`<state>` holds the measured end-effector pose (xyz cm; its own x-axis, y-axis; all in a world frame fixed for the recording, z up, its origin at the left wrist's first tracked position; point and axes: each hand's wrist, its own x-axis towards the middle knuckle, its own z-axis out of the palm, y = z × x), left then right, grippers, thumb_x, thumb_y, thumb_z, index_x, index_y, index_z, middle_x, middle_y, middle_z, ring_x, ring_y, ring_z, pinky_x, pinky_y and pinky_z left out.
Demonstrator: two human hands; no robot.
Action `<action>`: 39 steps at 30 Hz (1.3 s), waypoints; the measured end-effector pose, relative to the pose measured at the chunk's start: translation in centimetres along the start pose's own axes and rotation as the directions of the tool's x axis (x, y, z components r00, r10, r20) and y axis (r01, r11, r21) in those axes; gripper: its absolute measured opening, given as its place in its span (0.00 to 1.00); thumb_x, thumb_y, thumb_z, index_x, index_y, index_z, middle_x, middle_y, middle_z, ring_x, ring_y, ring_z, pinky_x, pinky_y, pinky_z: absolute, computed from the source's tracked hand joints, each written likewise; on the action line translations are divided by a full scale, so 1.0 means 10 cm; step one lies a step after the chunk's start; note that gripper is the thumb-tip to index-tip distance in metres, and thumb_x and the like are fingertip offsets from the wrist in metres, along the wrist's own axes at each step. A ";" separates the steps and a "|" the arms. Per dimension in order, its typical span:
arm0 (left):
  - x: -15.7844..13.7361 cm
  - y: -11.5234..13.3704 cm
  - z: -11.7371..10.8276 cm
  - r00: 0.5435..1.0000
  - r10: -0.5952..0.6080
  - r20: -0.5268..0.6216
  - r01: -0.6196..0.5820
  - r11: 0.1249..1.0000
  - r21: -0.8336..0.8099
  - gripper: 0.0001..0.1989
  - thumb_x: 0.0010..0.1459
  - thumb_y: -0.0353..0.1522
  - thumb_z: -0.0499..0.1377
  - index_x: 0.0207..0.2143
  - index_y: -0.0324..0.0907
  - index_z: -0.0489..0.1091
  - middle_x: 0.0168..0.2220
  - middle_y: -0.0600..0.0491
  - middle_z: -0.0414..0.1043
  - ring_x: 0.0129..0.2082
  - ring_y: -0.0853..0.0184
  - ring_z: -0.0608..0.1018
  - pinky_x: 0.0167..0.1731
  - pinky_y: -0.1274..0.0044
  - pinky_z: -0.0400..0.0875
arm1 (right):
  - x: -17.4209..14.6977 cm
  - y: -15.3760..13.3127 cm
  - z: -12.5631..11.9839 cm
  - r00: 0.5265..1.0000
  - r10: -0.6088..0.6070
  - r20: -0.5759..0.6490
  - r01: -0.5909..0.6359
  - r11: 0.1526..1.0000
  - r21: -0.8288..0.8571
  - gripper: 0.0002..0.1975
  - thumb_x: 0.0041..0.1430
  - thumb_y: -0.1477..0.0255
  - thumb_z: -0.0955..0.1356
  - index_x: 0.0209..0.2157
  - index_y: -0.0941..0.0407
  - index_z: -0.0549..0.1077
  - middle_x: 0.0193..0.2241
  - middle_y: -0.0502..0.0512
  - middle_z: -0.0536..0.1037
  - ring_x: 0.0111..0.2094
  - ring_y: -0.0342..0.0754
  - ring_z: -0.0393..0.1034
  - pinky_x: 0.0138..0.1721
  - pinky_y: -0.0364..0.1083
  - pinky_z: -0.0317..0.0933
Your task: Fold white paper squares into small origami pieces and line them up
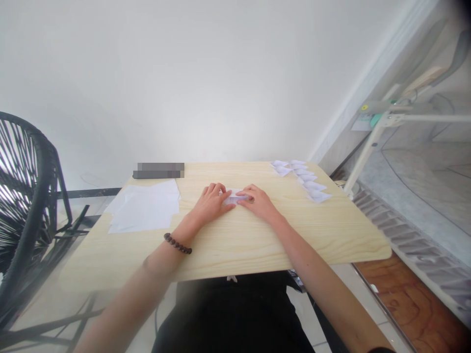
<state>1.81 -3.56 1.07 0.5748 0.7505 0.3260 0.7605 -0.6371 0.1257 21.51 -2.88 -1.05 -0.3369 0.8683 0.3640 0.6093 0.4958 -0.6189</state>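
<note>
A small folded piece of white paper [234,200] lies between my two hands near the middle of the wooden table. My left hand [214,202] grips its left end, thumb at the near edge and fingers at the far side. From the other side my right hand [257,201] pinches the right end with thumb and fingers. Part of the paper is hidden under the fingertips. Several folded white paper pieces [309,184] stand in two rows at the table's far right. Loose white sheets [145,208] overlap in a pile on the left.
A dark, blurred-out oblong object [158,170] rests at the table's back left corner. The pale wooden table [235,245] meets a white wall. A black woven chair [37,162] stands left; a white metal frame [368,147] and a bed-like surface are at the right.
</note>
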 end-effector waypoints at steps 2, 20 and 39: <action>-0.01 0.01 -0.01 1.000 -0.002 -0.004 0.002 1.000 0.004 0.20 0.55 0.42 0.49 0.48 0.43 0.63 0.42 0.46 0.60 0.43 0.59 0.62 0.43 0.66 0.57 | -0.01 -0.01 0.00 1.000 -0.013 -0.006 0.013 0.999 -0.035 0.11 0.50 0.67 0.66 0.37 0.51 0.74 0.35 0.51 0.68 0.29 0.41 0.64 0.35 0.43 0.60; -0.05 0.17 0.04 0.998 -0.059 -0.004 0.059 0.989 0.139 0.17 0.57 0.39 0.48 0.41 0.38 0.66 0.39 0.43 0.66 0.40 0.57 0.67 0.42 0.65 0.57 | -0.01 -0.08 -0.05 0.998 -0.063 0.010 0.063 0.971 -0.231 0.13 0.57 0.68 0.60 0.27 0.53 0.75 0.34 0.52 0.72 0.37 0.45 0.65 0.40 0.45 0.57; 0.01 -0.25 0.21 0.981 -0.170 -0.094 0.140 0.954 -0.265 0.19 0.53 0.37 0.52 0.46 0.40 0.64 0.44 0.46 0.63 0.46 0.59 0.63 0.48 0.65 0.58 | 0.02 0.05 0.04 0.987 0.154 -0.050 -0.153 0.988 0.017 0.08 0.47 0.67 0.67 0.31 0.55 0.72 0.38 0.52 0.66 0.29 0.41 0.63 0.36 0.44 0.60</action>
<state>0.65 -1.50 -1.20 0.4064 0.8279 0.3866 0.7259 -0.5495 0.4136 21.42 -2.44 -1.52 -0.2028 0.9326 0.2986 0.6413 0.3569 -0.6792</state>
